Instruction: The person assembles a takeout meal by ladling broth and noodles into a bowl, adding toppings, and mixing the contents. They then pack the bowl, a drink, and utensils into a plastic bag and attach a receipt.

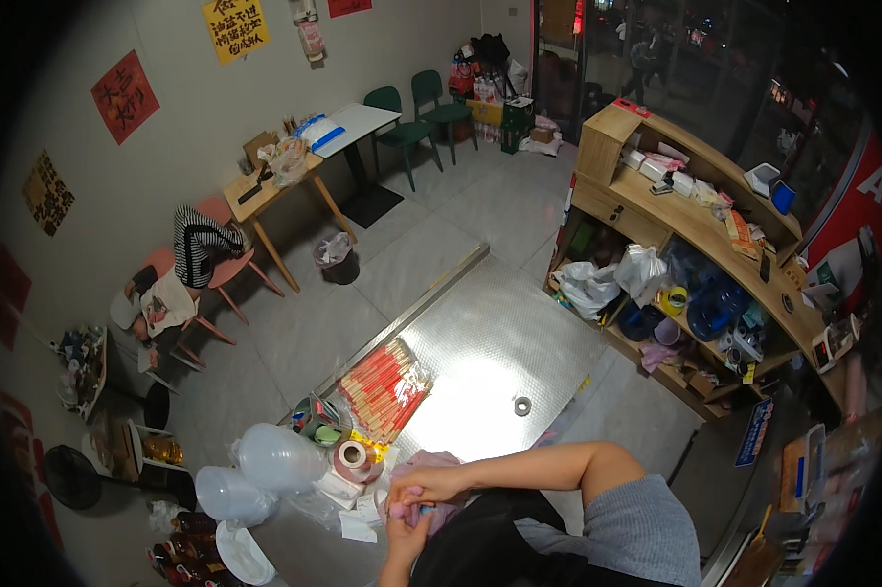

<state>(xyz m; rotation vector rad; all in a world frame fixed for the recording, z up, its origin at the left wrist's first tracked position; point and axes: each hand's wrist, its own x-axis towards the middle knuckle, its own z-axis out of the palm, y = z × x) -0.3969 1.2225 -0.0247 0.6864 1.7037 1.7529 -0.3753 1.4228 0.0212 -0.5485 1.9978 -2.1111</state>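
Observation:
My right hand [427, 486] reaches across from the right and grips a bunched pink cloth [452, 511]. Just below it, my left hand [409, 534] meets the right one and holds the same cloth. A small blue bit shows between the fingers; what it is cannot be made out. More of the cloth spreads behind my right wrist on the metal-topped table [477, 352]. Close to my hands lie white paper slips [358, 526] and a roll of film or labels [354, 456]. A clear bag of red-and-tan paper-wrapped chopsticks [386, 385] lies farther along the tabletop.
Stacked clear plastic tubs [279, 458] stand left of my hands. A grey tape roll [522, 406] lies on the tabletop. Right is a wooden counter [675, 220] with loaded shelves. A person [169, 301] lies across pink chairs [228, 268]; a lined bin [336, 257] stands nearby.

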